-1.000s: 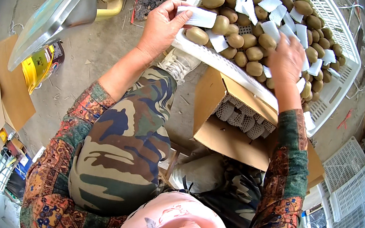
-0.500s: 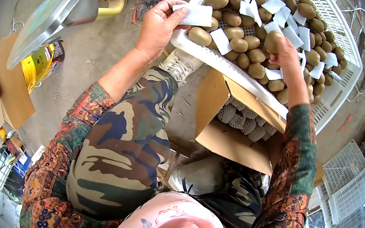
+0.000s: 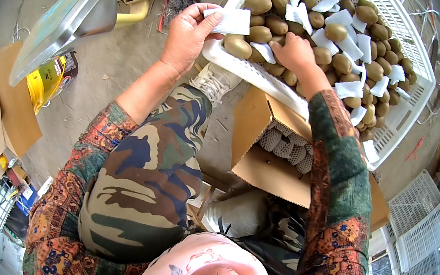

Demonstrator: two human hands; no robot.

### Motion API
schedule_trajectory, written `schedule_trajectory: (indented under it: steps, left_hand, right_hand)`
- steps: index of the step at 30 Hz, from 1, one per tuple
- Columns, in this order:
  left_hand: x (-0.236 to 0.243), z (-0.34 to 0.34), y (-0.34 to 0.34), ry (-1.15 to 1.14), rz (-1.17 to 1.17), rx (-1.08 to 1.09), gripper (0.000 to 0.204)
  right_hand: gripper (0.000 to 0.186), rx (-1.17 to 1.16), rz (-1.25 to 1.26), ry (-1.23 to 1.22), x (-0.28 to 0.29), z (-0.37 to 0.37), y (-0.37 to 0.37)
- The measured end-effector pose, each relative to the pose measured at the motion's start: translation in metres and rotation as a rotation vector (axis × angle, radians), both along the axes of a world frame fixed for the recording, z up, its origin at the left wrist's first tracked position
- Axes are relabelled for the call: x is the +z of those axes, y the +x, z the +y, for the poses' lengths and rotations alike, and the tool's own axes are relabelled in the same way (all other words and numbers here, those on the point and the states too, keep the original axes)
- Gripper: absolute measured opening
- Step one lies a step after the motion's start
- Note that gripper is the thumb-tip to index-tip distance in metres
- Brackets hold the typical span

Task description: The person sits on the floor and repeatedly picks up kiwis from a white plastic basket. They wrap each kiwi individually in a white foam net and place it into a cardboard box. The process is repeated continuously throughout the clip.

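Observation:
My left hand [image 3: 187, 33] pinches a flat white foam net sleeve [image 3: 229, 21] between thumb and fingers, just off the near left corner of the white plastic crate [image 3: 252, 75]. Many brown kiwifruit [image 3: 258, 4] fill that crate, with several loose white foam sleeves [image 3: 348, 88] scattered over them. Among the fruit at the crate's near side is my right hand [image 3: 296, 56]. Its fingers bend down onto the kiwifruit, and the fingertips are hidden, so a grip cannot be made out. One kiwifruit [image 3: 335, 32] lies on top of the sleeves to the right of that hand.
Below the crate, an open cardboard box [image 3: 276, 177] holds sleeved fruit in rows, partly covered by my right forearm. A weighing scale [image 3: 70, 18] stands at left, near a yellow bucket [image 3: 46, 83] and an open carton [image 3: 13, 95]. White plastic crates [image 3: 417, 224] lie at right.
My right hand has let go of a kiwifruit and moved left across the crate, down among other fruit. The left hand keeps its sleeve in nearly the same place.

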State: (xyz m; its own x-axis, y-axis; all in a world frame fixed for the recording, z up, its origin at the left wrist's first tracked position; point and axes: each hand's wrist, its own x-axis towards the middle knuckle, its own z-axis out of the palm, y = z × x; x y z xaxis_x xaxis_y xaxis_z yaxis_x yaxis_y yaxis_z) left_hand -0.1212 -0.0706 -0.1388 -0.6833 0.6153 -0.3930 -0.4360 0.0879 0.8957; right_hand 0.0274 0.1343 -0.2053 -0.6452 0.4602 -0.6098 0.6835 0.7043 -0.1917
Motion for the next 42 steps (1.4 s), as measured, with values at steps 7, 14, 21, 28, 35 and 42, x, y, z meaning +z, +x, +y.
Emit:
schedule_trajectory:
  steps: [7,14,21,28,35,42]
  left_hand:
    - [0.000,-0.007,-0.002,-0.033,0.010,-0.007,0.024]
    - [0.006,-0.004,0.002,-0.013,-0.026,0.020,0.024]
    - [0.029,0.009,0.013,0.072,-0.107,-0.050,0.026]
    - [0.041,0.012,0.031,0.062,-0.099,-0.098,0.025]
    - [0.042,0.004,0.033,0.103,0.031,-0.239,0.033]
    - [0.059,0.012,0.032,0.228,-0.485,-0.404,0.040]
  right_hand:
    - [0.065,-0.200,0.222,-0.283,-0.005,0.000,0.008]
    - [0.047,-0.548,0.456,-0.745,0.049,0.008,0.032]
    - [0.050,-0.670,0.814,-0.818,0.152,-0.031,0.041]
    - [0.052,-0.301,1.041,-0.397,0.141,-0.059,0.031]
    - [0.050,-0.295,0.953,-0.608,0.151,-0.066,0.034]
    - [0.052,-0.710,0.992,-1.161,0.183,-0.063,0.042]
